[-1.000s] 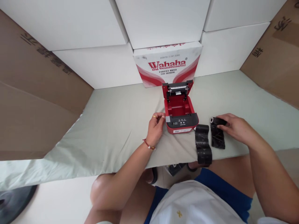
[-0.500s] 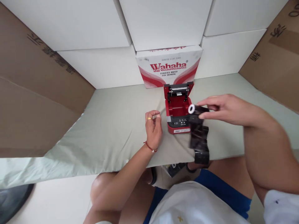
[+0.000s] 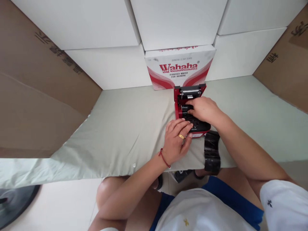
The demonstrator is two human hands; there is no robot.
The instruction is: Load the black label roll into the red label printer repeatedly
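Note:
A small red-and-black label printer [image 3: 204, 131] sits on the cloth with its lid [image 3: 190, 93] raised. Inside its compartment lies a black label roll [image 3: 186, 108], gripped by my right hand [image 3: 204, 110], whose fingertips are partly hidden in the opening. A loose black strip [image 3: 212, 150] trails over the right front of the printer and down to the table edge. My left hand [image 3: 176, 138] rests with fingers stretched over the printer's front left panel, touching it and perhaps the strip there; its thumb lies by the front face.
A white-and-red Wahaha carton [image 3: 179, 69] stands right behind the printer, before stacked white boxes [image 3: 108, 69]. Brown cardboard [image 3: 43, 96] walls the left side, and another brown board [image 3: 284, 64] the right. The pale green cloth [image 3: 127, 128] drapes over the front edge.
My right hand has moved left, bringing the label roll from beside the printer into its compartment. My left hand has moved right onto the printer's front. The view has shifted slightly.

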